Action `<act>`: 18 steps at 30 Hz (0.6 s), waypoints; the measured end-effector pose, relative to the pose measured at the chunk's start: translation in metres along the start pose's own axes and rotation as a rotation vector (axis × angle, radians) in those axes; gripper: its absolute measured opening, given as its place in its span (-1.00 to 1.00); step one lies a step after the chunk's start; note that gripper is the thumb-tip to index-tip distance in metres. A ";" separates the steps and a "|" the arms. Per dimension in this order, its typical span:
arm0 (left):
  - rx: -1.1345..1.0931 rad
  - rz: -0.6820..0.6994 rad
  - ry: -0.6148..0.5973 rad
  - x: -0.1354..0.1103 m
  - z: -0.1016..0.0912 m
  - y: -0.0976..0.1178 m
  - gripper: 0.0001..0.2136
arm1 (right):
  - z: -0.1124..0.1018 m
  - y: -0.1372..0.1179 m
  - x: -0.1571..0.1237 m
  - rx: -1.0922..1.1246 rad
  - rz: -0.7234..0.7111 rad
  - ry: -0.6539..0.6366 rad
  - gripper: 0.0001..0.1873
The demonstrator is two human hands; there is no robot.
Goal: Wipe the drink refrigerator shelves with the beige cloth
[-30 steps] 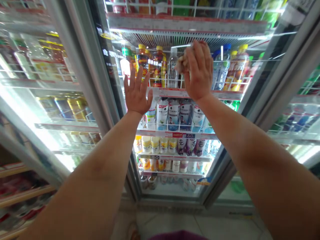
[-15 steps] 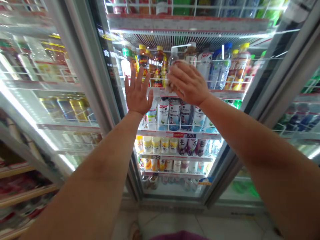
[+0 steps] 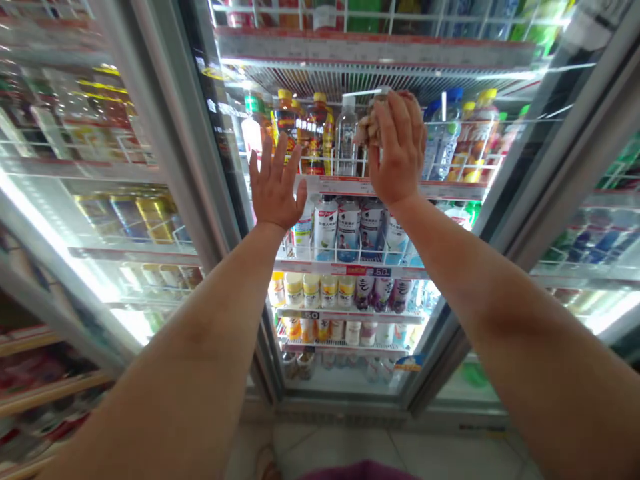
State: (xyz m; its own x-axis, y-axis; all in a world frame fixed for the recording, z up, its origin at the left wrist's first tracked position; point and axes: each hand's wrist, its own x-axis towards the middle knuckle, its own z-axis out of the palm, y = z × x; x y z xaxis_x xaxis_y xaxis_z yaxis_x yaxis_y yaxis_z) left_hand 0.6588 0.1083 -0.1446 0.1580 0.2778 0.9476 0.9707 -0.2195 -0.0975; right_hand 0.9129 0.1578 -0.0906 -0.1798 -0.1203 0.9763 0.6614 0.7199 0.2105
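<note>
My left hand (image 3: 277,187) lies flat with spread fingers against the glass door (image 3: 310,183) of a drinks fridge. Level with the upper bottles and to the right, my right hand (image 3: 400,150) presses a crumpled cloth (image 3: 369,130) to the same glass. The cloth is pale brownish and bunched; most of it is hidden under the palm and fingers. Behind the pane, between my hands, stand dark bottles with yellow caps (image 3: 319,133) and a clear bottle (image 3: 347,137).
Grey metal door frames (image 3: 200,167) run down both sides of the glass. Lower shelves hold white-labelled bottles (image 3: 349,230) and several small yellow-labelled bottles (image 3: 329,290). A wooden-edged rack (image 3: 55,393) stands at lower left. Pale floor tiles (image 3: 345,443) lie below.
My right hand has slid to the right and slightly up across the glass with the cloth, turning more upright and uncovering the clear bottle. My left hand has stayed put.
</note>
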 end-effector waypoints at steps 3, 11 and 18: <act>-0.047 -0.008 -0.004 0.000 -0.001 0.001 -0.30 | 0.001 -0.020 -0.008 -0.003 -0.092 -0.142 -0.32; -0.120 0.016 0.026 -0.002 0.003 -0.004 -0.37 | -0.020 -0.019 0.004 -0.013 -0.444 -0.582 -0.51; -0.206 -0.008 0.023 -0.002 0.000 0.000 -0.36 | -0.027 -0.010 -0.009 -0.094 -0.379 -0.475 -0.51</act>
State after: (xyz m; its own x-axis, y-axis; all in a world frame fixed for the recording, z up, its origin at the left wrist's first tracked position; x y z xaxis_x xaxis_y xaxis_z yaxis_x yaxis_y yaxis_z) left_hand 0.6581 0.1079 -0.1469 0.1441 0.2595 0.9549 0.9139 -0.4051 -0.0278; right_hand 0.9278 0.1336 -0.1005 -0.7056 -0.0227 0.7082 0.5456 0.6203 0.5635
